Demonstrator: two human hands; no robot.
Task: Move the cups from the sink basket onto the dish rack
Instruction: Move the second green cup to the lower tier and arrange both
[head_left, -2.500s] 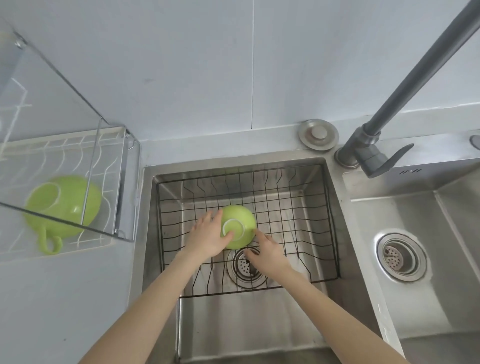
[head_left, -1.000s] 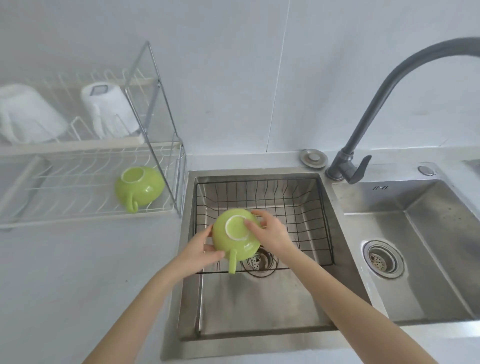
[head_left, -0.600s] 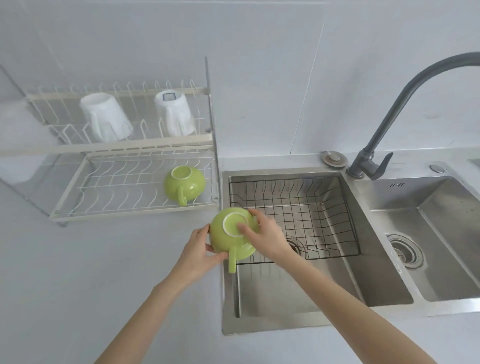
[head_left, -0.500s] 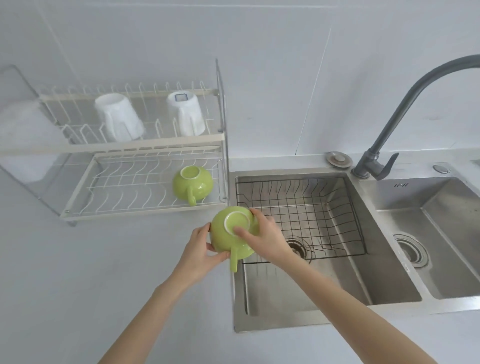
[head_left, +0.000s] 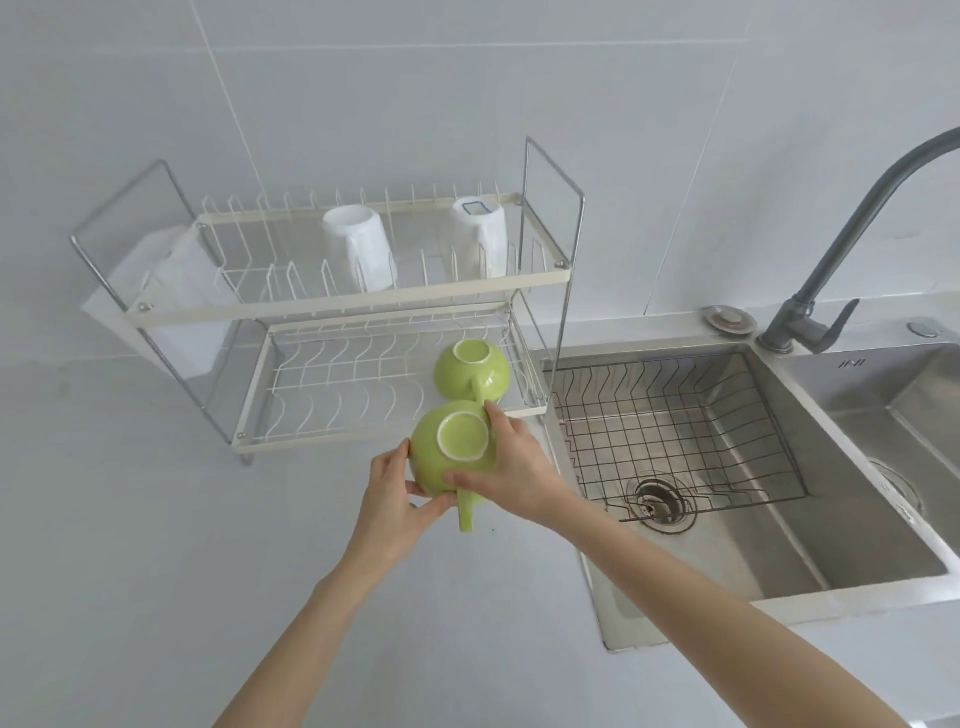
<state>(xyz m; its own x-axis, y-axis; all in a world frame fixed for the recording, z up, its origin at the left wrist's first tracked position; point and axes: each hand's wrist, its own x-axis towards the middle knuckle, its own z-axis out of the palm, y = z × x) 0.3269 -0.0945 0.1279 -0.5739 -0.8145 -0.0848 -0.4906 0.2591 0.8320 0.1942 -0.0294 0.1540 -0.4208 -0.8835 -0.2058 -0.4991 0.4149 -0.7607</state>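
Note:
I hold a green cup (head_left: 457, 452) upside down, its white foot ring facing me and its handle pointing down. My left hand (head_left: 395, 488) grips its left side and my right hand (head_left: 511, 467) grips its right side and rim. The cup hovers over the counter just in front of the white dish rack (head_left: 363, 306). A second green cup (head_left: 471, 369) rests upside down on the rack's lower tier at the right. The black wire sink basket (head_left: 675, 415) in the left sink bowl holds nothing.
Two white mugs (head_left: 361, 254) (head_left: 480, 234) stand inverted on the rack's upper tier, with a white cloth (head_left: 176, 280) at its left end. A dark grey faucet (head_left: 810, 312) rises behind the sinks. A second sink bowl (head_left: 904, 415) lies at the right.
Both hands lifted the green cup out of the sink basket and carried it left to the front of the dish rack. My view swung left with it.

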